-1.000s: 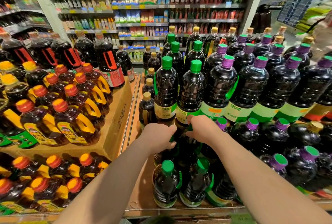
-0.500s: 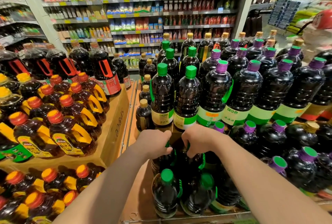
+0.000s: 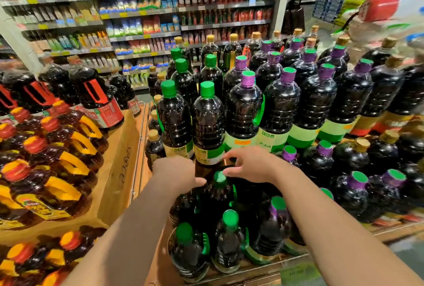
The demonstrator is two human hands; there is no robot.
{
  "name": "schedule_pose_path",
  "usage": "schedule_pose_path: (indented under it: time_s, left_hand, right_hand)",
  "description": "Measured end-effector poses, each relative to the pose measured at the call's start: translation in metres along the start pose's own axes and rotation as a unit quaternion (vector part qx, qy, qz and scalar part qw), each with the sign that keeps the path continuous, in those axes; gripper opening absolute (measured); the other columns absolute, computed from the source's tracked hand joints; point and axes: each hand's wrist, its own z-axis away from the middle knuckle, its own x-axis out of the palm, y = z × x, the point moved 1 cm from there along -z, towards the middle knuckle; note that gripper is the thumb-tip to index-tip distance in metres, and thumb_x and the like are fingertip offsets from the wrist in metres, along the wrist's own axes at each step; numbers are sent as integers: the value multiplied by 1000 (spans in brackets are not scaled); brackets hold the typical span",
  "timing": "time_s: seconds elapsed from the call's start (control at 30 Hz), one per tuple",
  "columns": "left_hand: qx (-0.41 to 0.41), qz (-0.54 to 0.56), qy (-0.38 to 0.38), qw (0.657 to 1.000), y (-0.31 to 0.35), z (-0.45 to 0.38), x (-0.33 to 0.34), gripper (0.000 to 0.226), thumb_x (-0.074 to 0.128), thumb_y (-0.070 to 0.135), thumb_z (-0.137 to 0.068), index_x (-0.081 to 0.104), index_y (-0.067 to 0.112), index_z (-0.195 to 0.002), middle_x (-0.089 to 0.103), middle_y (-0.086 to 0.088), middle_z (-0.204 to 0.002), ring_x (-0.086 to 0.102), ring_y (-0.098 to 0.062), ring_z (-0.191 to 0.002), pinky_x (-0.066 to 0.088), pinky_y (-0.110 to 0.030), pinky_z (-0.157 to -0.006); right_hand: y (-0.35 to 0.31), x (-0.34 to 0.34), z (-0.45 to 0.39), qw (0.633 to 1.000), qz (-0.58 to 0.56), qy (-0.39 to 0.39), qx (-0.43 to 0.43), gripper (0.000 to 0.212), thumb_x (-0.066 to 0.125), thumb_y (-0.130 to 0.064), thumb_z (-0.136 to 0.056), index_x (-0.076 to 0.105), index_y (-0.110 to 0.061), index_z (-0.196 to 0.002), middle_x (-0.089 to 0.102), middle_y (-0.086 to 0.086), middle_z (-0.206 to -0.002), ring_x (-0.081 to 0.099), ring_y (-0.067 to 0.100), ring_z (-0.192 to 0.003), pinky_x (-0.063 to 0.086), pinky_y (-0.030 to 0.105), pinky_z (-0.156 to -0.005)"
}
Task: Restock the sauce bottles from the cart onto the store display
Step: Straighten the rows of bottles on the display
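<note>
Two tiers of dark sauce bottles crowd the centre of the frame, and your hands sit right where they meet. The main risk is a knock: the green-capped bottle point(image 3: 219, 190) just below centre stands packed among its neighbours, and the upper-row bottle point(image 3: 208, 125) directly above it rests on a board whose edge lies beside your knuckles. A wrist lifted carelessly could, I judge, tip that upper bottle forward into the rows at the bottom of the frame. A bottle set down half on another one's shoulder would lean too (they are smooth and rounded, so they probably slide easily).

Your left hand point(image 3: 176, 176) lies at centre-left with its fingers curled downward over the top of a dark bottle, only the back of the hand showing; whether it actually clasps that bottle I cannot tell. Your right hand point(image 3: 249, 164) hovers just right of centre, fingers loosely spread and bent, thumb and fingertips close over the green cap, holding nothing that I can see. No cart is visible; the orange-capped bottles point(image 3: 50, 159) fill the left side on a cardboard tray point(image 3: 119, 161).
</note>
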Motion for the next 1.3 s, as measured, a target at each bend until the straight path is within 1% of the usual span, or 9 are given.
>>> schedule_pose_path:
  time_s: [0.13, 0.2, 0.4, 0.53, 0.67, 0.77, 1.0, 1.13, 1.3]
  left_hand:
    - [37, 66, 132, 988, 46, -5, -35, 43, 42, 57, -96, 59, 17, -99, 55, 2, -93, 59, -21, -85, 45, -31, -60]
    - [67, 98, 150, 982, 75, -13, -44, 42, 43, 56, -96, 58, 18, -105, 54, 1, -98, 59, -21, -89, 49, -33, -65]
    - [101, 123, 48, 986, 128, -48, -50, 61, 42, 63, -93, 45, 16, -132, 58, -5, -117, 59, -27, -105, 54, -42, -81]
    - [89, 109, 17, 990, 140, -72, -40, 60, 45, 62, -92, 49, 12, -126, 59, -8, -115, 58, -29, -105, 52, -42, -84]
    - [60, 70, 45, 995, 143, -81, -30, 62, 45, 66, -89, 55, 12, -118, 62, -9, -110, 60, -30, -103, 52, -40, -82]
    - [74, 49, 77, 993, 143, -81, -31, 52, 45, 58, -93, 58, 9, -106, 63, -10, -104, 61, -31, -99, 52, -38, -79]
    - [84, 49, 34, 995, 144, -72, -40, 36, 42, 48, -95, 56, 15, -98, 59, -7, -99, 59, -30, -96, 49, -37, -77]
    - [98, 87, 36, 991, 144, -68, -39, 29, 48, 46, -93, 51, 20, -81, 51, 0, -81, 55, -25, -82, 49, -35, -72]
    - [126, 92, 52, 986, 148, -62, -35, 34, 49, 44, -93, 60, 14, -83, 56, 2, -72, 53, -19, -70, 48, -33, -64]
  right_hand:
    - [49, -28, 15, 984, 44, 142, 94, 18, 64, -33, -87, 67, -27, -103, 65, 0, -100, 58, 23, -100, 41, 25, -79]
    - [77, -39, 22, 975, 71, 153, 145, 25, 64, -29, -86, 67, -23, -111, 65, 3, -115, 57, 25, -110, 43, 29, -89]
    - [142, -45, 19, 974, 89, 89, 187, 51, 66, -42, -80, 59, -16, -123, 65, 8, -117, 58, 28, -107, 50, 36, -90]
    - [153, -37, 6, 984, 98, 34, 148, 46, 50, -44, -94, 59, -7, -120, 62, 15, -120, 57, 32, -110, 45, 34, -88]
    - [155, -27, 0, 991, 105, -2, 87, 64, 52, -63, -87, 57, -9, -121, 62, 12, -119, 57, 31, -110, 48, 36, -86]
    - [159, -18, -4, 990, 134, 11, 45, 54, 63, -53, -84, 57, -10, -117, 64, 12, -116, 59, 31, -108, 50, 37, -87]
    - [162, -27, -1, 995, 94, 15, -1, 47, 69, -43, -83, 60, -10, -116, 63, 9, -111, 58, 27, -106, 48, 32, -83]
    - [161, -33, 9, 997, 69, -17, -8, 42, 72, -38, -81, 62, -11, -111, 66, 6, -95, 63, 21, -84, 47, 28, -65]
    - [159, -35, 21, 997, 22, -77, 15, 40, 71, -26, -83, 55, -13, -118, 67, 8, -72, 63, 17, -47, 54, 27, -47]
